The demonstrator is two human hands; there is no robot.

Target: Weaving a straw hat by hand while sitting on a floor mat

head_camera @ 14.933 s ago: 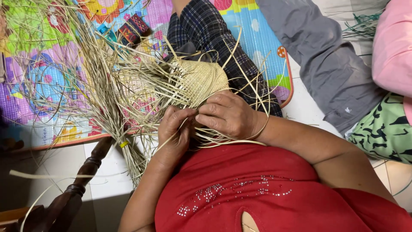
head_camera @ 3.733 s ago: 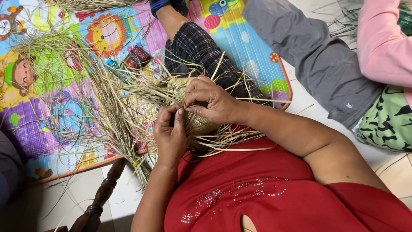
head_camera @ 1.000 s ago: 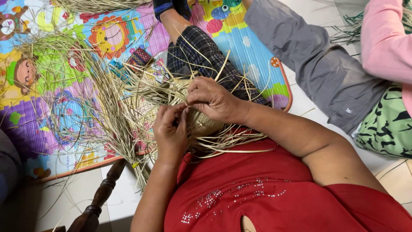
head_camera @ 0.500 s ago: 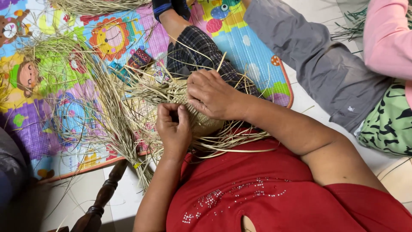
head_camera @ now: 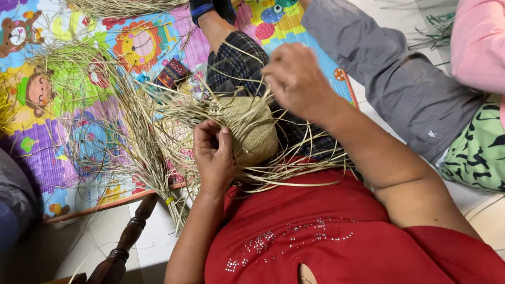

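Left hand (head_camera: 213, 152): fingers curled, pinching straw strands at the edge of the woven piece (head_camera: 251, 129).
Right hand (head_camera: 297, 79): raised above the woven piece, fingers bent; whether it holds a strand cannot be told.
Woven piece: rounded, tan, on the lap, loose ends fanning outward.
Straw bundle (head_camera: 142, 137): spread over the colourful play mat (head_camera: 68, 89).
Neighbour: grey trouser leg (head_camera: 400, 84), just beside.
Lower left: dark turned wooden leg (head_camera: 123, 247).
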